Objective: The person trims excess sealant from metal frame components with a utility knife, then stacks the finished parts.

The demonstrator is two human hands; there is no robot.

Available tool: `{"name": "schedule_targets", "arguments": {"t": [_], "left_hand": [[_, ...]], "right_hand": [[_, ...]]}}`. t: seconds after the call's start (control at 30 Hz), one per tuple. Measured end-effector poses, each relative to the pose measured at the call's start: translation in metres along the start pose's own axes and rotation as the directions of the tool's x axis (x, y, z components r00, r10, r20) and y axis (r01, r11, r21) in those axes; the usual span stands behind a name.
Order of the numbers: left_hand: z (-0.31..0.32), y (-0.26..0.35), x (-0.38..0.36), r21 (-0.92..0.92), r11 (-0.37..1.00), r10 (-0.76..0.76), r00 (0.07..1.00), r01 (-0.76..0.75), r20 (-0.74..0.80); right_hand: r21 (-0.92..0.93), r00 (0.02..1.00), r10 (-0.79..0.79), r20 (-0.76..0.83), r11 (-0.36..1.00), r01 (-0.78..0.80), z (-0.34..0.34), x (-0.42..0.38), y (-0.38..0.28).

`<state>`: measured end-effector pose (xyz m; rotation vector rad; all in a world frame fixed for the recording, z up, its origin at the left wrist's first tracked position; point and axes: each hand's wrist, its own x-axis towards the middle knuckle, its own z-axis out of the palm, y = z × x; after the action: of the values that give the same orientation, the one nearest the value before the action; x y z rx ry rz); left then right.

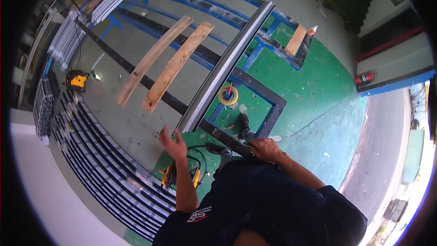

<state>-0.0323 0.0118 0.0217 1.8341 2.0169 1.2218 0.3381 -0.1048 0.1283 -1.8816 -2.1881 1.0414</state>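
A long grey metal profile [227,64] lies across the blue and black metal frame [273,118]. My left hand [173,143] is raised beside the profile's near end, its fingers apart and nothing in it. My right hand [268,149] is at the near edge of the frame, close to my body, with its fingers curled; whether it holds something is hidden. A roll of yellow tape [228,95] sits by the profile, between my two hands and farther forward. Two wooden planks [177,68] rest on the rails left of the profile.
A small wooden board [296,40] and a glue bottle [312,31] are on the frame's far right corner. Stacked dark profiles [104,164] lie at lower left. Yellow-and-black tools [76,81] stand on the floor at left. A fire extinguisher [365,78] is at right.
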Motion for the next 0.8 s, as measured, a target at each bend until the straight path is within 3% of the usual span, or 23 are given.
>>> {"name": "schedule_targets", "arguments": {"t": [0.03, 0.1, 0.17, 0.27, 0.4, 0.53, 0.73, 0.8], "left_hand": [[0.019, 0.041, 0.027, -0.098, 0.992, 0.086, 0.995, -0.08, 0.055], [0.061, 0.097, 0.062, -0.128, 0.944, 0.326, 0.926, -0.305, 0.191], [0.1, 0.129, 0.069, 0.11, 0.911, 0.341, 0.875, -0.398, 0.342], [0.151, 0.135, 0.069, 0.302, 0.874, 0.162, 0.815, -0.38, 0.557], [0.17, 0.134, 0.068, 0.452, 0.784, 0.161, 0.843, -0.425, 0.514], [0.169, 0.136, 0.069, 0.433, 0.774, 0.194, 0.824, -0.462, 0.533], [0.158, 0.142, 0.088, 0.23, 0.929, 0.094, 0.783, -0.292, 0.615], [0.149, 0.144, 0.1, 0.152, 0.974, 0.024, 0.742, -0.168, 0.67]], "right_hand": [[0.014, 1.0, -0.008, -0.024, 1.0, 0.008, -0.004, -0.004, -0.002], [0.026, 0.998, -0.003, -0.068, 1.0, 0.005, -0.008, -0.011, 0.0], [0.025, 0.994, 0.018, -0.109, 1.0, -0.015, -0.013, -0.016, 0.007], [0.056, 0.976, 0.038, -0.214, 0.998, -0.027, -0.022, -0.026, 0.025], [0.1, 0.958, 0.05, -0.282, 0.995, -0.022, -0.029, -0.029, 0.066], [0.103, 0.96, -0.002, -0.28, 0.994, 0.032, -0.045, -0.021, 0.109], [0.099, 0.959, -0.061, -0.278, 0.991, 0.092, -0.091, -0.01, 0.198], [0.069, 0.969, -0.065, -0.238, 0.994, 0.083, -0.112, -0.012, 0.235]]}}
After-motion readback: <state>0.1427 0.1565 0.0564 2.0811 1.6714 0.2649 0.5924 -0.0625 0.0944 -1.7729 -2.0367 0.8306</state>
